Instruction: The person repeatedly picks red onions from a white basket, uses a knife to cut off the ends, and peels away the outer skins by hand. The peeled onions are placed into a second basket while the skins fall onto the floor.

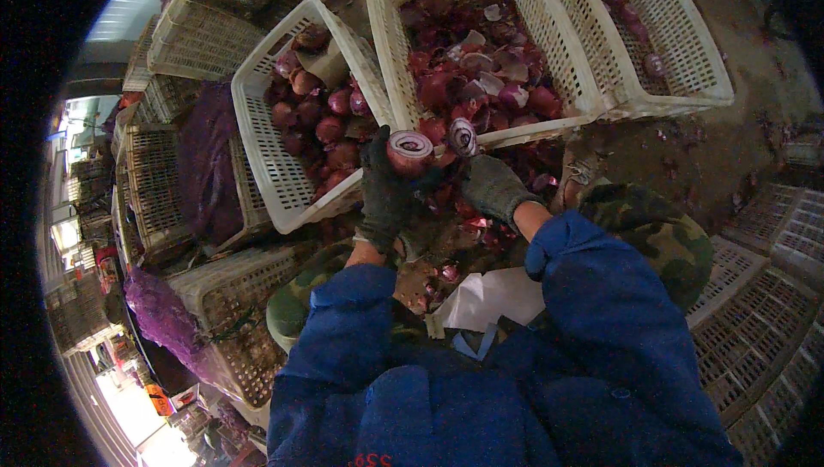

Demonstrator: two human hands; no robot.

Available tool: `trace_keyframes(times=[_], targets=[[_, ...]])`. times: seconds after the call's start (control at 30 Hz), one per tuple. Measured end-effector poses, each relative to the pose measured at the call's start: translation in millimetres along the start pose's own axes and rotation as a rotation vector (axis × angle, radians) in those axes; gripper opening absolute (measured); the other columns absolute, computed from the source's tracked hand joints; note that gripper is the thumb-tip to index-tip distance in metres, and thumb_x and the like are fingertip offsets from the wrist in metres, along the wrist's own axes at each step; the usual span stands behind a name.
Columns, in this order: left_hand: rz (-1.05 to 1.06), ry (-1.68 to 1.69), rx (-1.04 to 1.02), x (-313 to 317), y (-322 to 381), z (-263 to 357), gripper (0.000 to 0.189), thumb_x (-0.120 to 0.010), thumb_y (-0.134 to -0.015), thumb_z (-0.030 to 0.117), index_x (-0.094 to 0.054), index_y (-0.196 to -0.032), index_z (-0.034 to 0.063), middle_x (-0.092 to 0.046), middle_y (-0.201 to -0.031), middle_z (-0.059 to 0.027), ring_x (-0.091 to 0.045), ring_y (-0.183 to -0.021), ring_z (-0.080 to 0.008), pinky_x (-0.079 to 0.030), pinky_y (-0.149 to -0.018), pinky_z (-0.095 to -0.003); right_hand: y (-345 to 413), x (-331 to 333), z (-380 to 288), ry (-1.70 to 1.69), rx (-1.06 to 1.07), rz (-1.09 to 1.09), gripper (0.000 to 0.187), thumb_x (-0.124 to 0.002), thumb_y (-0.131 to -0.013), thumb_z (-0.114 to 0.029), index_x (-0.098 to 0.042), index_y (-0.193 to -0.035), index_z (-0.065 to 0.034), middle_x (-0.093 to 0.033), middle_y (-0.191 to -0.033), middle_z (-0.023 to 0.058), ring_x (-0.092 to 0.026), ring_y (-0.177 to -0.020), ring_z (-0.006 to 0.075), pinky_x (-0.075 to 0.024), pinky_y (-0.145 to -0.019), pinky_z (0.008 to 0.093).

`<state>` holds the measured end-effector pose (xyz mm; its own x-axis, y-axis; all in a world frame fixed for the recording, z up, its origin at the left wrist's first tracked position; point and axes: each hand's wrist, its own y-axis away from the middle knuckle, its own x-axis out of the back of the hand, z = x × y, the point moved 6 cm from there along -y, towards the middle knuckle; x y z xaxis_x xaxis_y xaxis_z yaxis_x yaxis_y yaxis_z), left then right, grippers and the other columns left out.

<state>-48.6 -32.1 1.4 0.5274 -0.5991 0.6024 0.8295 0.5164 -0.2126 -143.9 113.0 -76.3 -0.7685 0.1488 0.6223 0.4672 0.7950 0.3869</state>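
My left hand (388,190), in a dark glove, grips a red onion (411,161) whose flat cut face with pale rings points up. Beside it, my right hand (496,185) is curled in a grey glove. A cut red onion piece (462,137) sits at its fingertips, rings facing the left hand. Whether the right fingers also hold a tool is hidden. Both hands are in front of a white plastic crate (309,214) of whole red onions (329,129) and a larger crate (582,90) of red onions and loose skins (476,61).
A third crate (698,90) with a few onions stands at the right. Stacked crates (158,171) and purple mesh sacks (161,319) line the left. More crates (753,332) are at the lower right. Onion skins (479,225) litter the ground between my knees.
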Motion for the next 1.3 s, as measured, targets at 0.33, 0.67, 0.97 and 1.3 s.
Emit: trace_keyframes(times=[0.33, 0.67, 0.97, 1.3], targets=[[-0.059, -0.216, -0.064, -14, 0, 37, 0.108, -0.087, -0.066, 0.026, -0.020, -0.147, 0.0007, -0.046, -0.127, -0.0292, -0.047, -0.117, -0.0460, -0.044, -0.097, -0.0499, 40, 27, -17, 0.059, 0.104, 0.346, 0.032, -0.059, -0.086, -0.023, -0.059, -0.110, -0.0007, -0.066, -0.091, 0.0242, -0.064, -0.086, 0.0429, -0.0511, -0.076, 0.0525], [0.001, -0.248, -0.139, -18, 5, 25, 0.093, -0.083, -0.069, 0.028, -0.028, -0.139, -0.0007, -0.050, -0.116, -0.0286, -0.054, -0.101, -0.0478, -0.047, -0.087, -0.0506, 102, 24, -50, 0.000, 0.007, 0.298, 0.050, -0.058, -0.089, -0.021, -0.042, -0.132, -0.0007, -0.065, -0.080, 0.0215, -0.063, -0.080, 0.0435, -0.0490, -0.068, 0.0527], [-0.205, 1.282, 0.343, -49, -5, 6, 0.026, -0.042, -0.102, 0.026, -0.040, -0.086, 0.0064, -0.048, -0.078, -0.0067, -0.047, -0.074, -0.0203, -0.044, -0.070, -0.0363, 93, 13, -53, 0.207, 0.120, 0.228, 0.074, -0.063, -0.081, -0.021, -0.031, -0.129, 0.0255, -0.064, -0.074, 0.0207, -0.066, -0.068, 0.0357, -0.0541, -0.059, 0.0441], [-0.148, 0.027, 0.282, -13, -6, 44, 0.034, -0.057, -0.083, 0.003, -0.042, -0.112, -0.0037, -0.053, -0.106, -0.0304, -0.052, -0.100, -0.0473, -0.044, -0.085, -0.0501, 25, 10, -56, 0.248, 0.271, 0.168, 0.022, -0.057, -0.081, -0.017, -0.067, -0.086, 0.0013, -0.066, -0.087, 0.0229, -0.065, -0.085, 0.0414, -0.0527, -0.076, 0.0499]])
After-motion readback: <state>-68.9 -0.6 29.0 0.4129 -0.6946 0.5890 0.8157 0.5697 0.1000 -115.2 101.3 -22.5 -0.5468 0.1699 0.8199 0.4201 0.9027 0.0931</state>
